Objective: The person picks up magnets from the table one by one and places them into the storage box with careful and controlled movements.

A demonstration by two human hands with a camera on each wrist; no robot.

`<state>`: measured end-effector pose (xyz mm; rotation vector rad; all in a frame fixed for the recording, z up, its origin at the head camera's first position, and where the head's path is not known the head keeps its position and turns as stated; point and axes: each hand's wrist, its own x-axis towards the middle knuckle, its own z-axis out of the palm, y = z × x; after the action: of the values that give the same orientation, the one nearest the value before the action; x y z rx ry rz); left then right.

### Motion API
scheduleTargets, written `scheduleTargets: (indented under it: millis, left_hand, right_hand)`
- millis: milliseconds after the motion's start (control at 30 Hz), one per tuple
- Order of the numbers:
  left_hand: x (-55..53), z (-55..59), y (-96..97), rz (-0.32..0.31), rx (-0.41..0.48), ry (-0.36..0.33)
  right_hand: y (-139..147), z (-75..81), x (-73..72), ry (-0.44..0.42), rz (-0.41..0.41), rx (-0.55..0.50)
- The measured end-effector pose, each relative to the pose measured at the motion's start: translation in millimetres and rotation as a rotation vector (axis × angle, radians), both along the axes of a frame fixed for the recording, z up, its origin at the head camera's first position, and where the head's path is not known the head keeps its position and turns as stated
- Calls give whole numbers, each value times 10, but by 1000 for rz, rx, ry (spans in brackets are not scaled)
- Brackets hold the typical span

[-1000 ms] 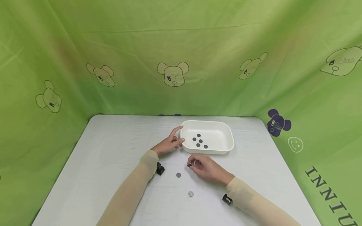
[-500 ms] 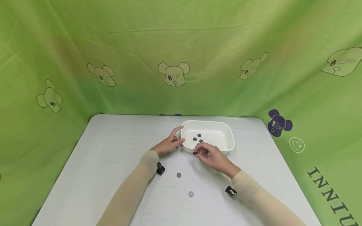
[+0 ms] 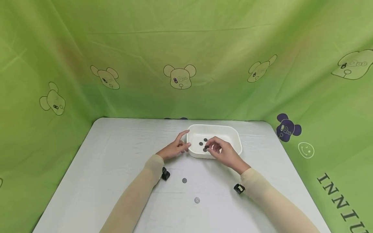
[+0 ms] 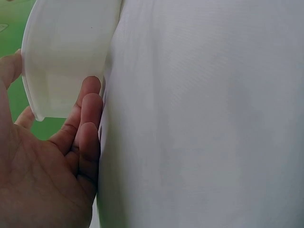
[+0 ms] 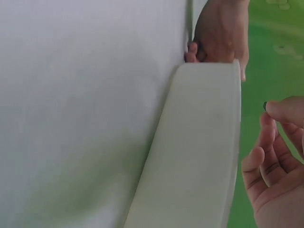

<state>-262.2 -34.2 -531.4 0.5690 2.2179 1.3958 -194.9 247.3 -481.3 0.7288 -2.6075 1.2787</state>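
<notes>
My right hand (image 3: 225, 153) hovers over the white tray (image 3: 237, 142), pinching a small dark coin (image 5: 265, 107) between thumb and fingertips; the right wrist view shows it edge-on. Inside the tray several dark grey coins (image 3: 201, 144) lie flat toward the left, partly hidden by that hand. At the tray's left end, my left hand (image 3: 172, 149) rests with spread fingers and thumb touching the rim. The left wrist view shows its other fingers (image 4: 90, 109) lying along the table against the outer wall (image 4: 71, 90).
Two more coins lie on the white-covered table (image 3: 116, 181) in front of the tray: a grey one (image 3: 184, 180) and a lighter, silvery one (image 3: 197, 200). Green printed cloth (image 3: 140, 97) closes off the back and both sides.
My right hand has moved from the table up and right over the tray's front rim, carrying the coin. The left hand has stayed at the tray's end.
</notes>
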Motion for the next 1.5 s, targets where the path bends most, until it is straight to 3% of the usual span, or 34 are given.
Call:
scheduleTargets:
  millis: [433,867,1233,1500]
  left_hand:
    - [25,29,6,6,3,-1]
    - [20,23,4,14,2,-2]
    - [32,33,9,11,8,-1]
    - [33,39,13,11,13,-14]
  right_hand:
    - [147,-44,-274,-78,-133,42]
    - [225,-87,-501,-218,-159,117]
    - [254,-151,-597,-405,-222,167]
    - [270,-198,-647,-459,-228,189]
